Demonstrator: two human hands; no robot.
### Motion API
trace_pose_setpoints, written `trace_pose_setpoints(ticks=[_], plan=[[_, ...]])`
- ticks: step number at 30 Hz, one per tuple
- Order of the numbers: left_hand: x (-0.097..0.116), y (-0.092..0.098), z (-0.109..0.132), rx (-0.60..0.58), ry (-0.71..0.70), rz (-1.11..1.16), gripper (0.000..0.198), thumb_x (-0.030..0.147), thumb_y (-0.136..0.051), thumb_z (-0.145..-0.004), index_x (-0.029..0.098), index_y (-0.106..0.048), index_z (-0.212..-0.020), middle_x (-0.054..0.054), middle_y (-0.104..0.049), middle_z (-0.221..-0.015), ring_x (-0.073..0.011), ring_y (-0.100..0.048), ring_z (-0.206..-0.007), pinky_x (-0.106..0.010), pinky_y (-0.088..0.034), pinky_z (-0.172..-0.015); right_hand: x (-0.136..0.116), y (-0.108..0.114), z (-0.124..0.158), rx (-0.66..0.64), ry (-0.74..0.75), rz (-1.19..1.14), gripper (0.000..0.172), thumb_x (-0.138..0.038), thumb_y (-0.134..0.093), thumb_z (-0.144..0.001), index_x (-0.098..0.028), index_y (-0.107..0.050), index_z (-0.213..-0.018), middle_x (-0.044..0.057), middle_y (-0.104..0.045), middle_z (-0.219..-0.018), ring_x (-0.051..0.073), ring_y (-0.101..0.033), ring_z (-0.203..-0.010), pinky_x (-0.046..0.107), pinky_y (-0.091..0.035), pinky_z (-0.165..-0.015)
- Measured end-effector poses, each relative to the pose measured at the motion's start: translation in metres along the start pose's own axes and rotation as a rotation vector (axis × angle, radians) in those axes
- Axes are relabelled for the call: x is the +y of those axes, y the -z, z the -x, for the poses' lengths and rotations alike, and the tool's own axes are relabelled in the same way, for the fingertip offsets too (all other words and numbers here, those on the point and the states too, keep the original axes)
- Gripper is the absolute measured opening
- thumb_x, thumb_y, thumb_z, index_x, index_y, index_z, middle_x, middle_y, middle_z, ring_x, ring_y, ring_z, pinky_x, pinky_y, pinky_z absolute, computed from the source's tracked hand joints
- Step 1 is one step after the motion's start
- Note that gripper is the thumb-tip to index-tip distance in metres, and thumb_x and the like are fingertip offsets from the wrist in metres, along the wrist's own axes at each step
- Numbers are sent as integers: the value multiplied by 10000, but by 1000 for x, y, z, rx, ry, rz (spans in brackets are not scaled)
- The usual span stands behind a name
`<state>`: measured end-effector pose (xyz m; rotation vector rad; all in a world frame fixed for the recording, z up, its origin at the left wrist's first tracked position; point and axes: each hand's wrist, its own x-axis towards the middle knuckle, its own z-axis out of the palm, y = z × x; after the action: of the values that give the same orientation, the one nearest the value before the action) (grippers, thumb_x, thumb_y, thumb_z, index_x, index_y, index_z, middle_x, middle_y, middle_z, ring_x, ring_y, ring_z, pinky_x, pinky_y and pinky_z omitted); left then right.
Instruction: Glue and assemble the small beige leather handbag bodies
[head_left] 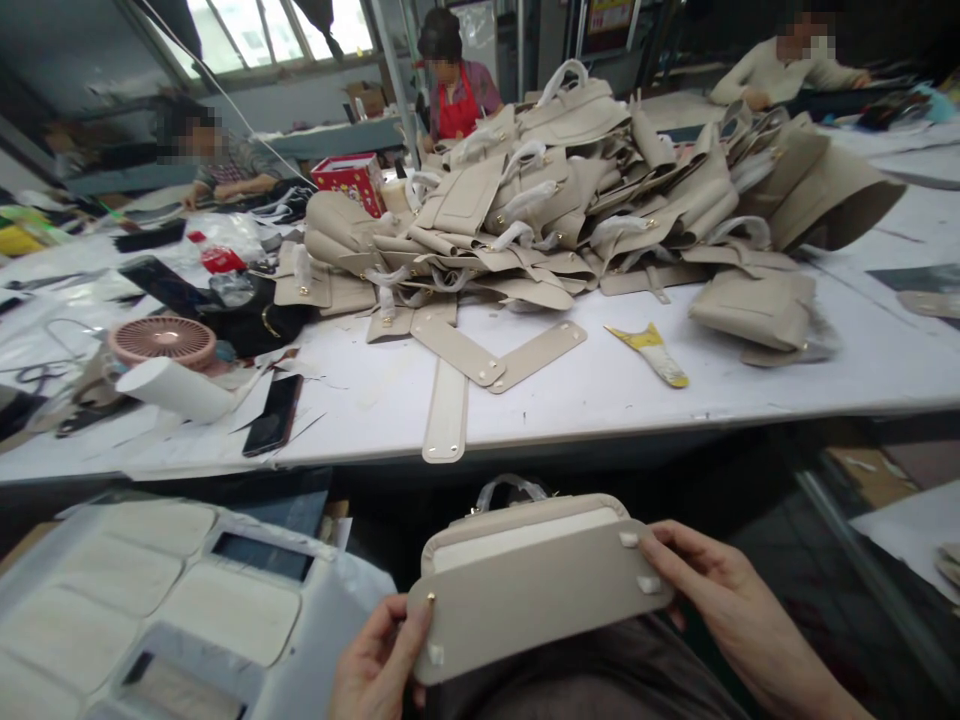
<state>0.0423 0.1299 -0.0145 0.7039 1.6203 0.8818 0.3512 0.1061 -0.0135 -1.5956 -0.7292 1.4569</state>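
Between my two hands I hold a long beige bag base panel (536,605) with rounded corners. My left hand (382,655) pinches its left end, thumb on top, near a small gold stud; a whitish tab shows below it. Fingers of my right hand (709,580) grip the right end beside two more whitish tabs. Directly behind the panel is a beige handbag (525,535) on my lap, its pale flat face towards me and a wrapped handle at its far side. The panel overlaps its near part, so I cannot tell whether they touch.
A big heap of beige bags (525,200) covers the table's back. Loose strips (536,357), a yellow-and-white tool (651,352), a phone (274,415), a white roll (176,388) and a pink fan (161,340) lie nearer. Pale panels (232,610) sit at lower left. Several people work beyond.
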Motion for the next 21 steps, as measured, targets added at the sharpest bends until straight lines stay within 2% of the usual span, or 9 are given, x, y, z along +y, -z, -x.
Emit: trace_pose_setpoints(ticks=[4,9,13,17,21], plan=[[8,-3,-18,-21,-114,-143,526,621,-744,-663,139,-654,-853,-2,-614,-679,-81,-443,-466,-176,-382,-392,7,5,-17,134,5,116,496,-650,-682,-745,-158,-665,-802,-18,-480,-656,72,-382,-518,187,-300,-415],[7,-1,-34,-92,-148,-285,508,646,-689,-706,147,-613,-774,18,-562,-590,-88,-439,-426,-198,-332,-413,2,0,-32,222,31,151,524,-662,-721,-660,-152,-601,-659,-25,-452,-589,64,-322,-497,209,-207,-413],[4,4,-44,-80,-175,-322,476,626,-686,-726,156,-611,-727,37,-488,-552,-93,-400,-491,-202,-293,-456,1,-2,-38,210,-3,142,524,-658,-727,-640,-159,-570,-624,-30,-433,-584,66,-303,-499,220,-196,-422],[0,6,-53,-111,-136,-274,502,651,-700,-693,158,-606,-702,12,-538,-607,-124,-452,-585,-212,-344,-521,4,-1,-41,198,-33,138,535,-668,-724,-641,-163,-548,-621,-33,-423,-592,70,-301,-511,222,-191,-432],[6,5,-51,-122,-84,-206,472,609,-726,-696,154,-599,-691,15,-539,-619,-116,-437,-608,-207,-342,-552,9,1,-41,191,-67,92,556,-673,-748,-624,-168,-516,-631,-45,-398,-597,72,-289,-524,219,-199,-445]])
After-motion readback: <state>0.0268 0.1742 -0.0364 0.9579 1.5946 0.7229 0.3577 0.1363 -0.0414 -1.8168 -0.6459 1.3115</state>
